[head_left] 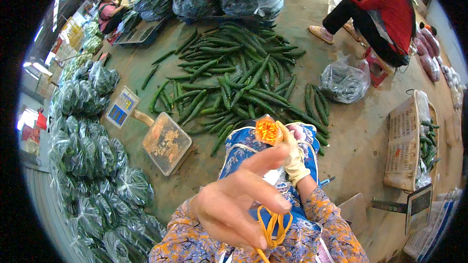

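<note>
My left hand [234, 204] is bare and close to the camera, its fingers pinched on a thin orange band [274, 228] that hangs in a loop below them. My right hand [294, 158] wears a pale glove and is raised over my blue patterned apron [239, 151]. It grips a small orange bundle [266, 130] that looks like more bands. Just beyond both hands a big heap of green cucumbers [234, 85] lies on the concrete floor.
A platform scale [165, 142] with its display [120, 107] stands left of the heap. Clear bags filled with cucumbers [92, 165] line the left side and the back. A person in red [385, 14] sits at the upper right, near a half-filled bag [345, 82]. A basket [407, 141] stands on the right.
</note>
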The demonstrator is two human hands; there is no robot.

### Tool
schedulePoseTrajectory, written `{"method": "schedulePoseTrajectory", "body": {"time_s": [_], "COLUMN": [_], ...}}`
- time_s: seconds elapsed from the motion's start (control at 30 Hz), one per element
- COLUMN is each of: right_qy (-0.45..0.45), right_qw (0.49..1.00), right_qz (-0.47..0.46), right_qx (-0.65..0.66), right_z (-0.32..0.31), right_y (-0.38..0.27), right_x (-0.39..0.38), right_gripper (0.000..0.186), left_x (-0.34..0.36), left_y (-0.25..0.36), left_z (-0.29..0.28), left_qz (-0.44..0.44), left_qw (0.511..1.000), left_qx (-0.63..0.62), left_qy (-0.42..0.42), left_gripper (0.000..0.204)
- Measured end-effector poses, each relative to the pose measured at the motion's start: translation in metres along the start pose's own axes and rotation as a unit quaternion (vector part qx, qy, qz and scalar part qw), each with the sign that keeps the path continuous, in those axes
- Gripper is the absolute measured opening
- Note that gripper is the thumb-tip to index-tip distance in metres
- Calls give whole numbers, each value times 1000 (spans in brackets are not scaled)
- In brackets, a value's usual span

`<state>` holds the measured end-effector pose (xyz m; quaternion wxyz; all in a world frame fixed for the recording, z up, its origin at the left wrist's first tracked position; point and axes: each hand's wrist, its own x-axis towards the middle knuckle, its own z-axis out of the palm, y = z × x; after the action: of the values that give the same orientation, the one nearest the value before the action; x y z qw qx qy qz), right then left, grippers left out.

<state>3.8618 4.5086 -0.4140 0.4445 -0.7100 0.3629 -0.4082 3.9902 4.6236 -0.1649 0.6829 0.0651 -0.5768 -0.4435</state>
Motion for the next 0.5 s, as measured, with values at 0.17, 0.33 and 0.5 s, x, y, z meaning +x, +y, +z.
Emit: {"method": "schedulePoseTrajectory", "body": {"time_s": [0.17,0.33,0.5], "right_qy": [-8,-43,-9], "right_qw": [998,997,999], "right_qz": [8,-50,-7], "right_qx": [-62,-41,-36], "right_z": [-6,5,-8], "right_y": [-23,-30,-17], "right_x": [0,-2,1], "right_gripper": [44,46,41], "left_x": [-5,13,6], "left_y": [-12,-32,-12], "left_z": [-4,28,-2], "left_qz": [3,172,11], "left_qw": [996,980,999], "left_qx": [-87,-93,3], "left_qy": [-1,-45,-42], "left_gripper": [8,46,24]}}
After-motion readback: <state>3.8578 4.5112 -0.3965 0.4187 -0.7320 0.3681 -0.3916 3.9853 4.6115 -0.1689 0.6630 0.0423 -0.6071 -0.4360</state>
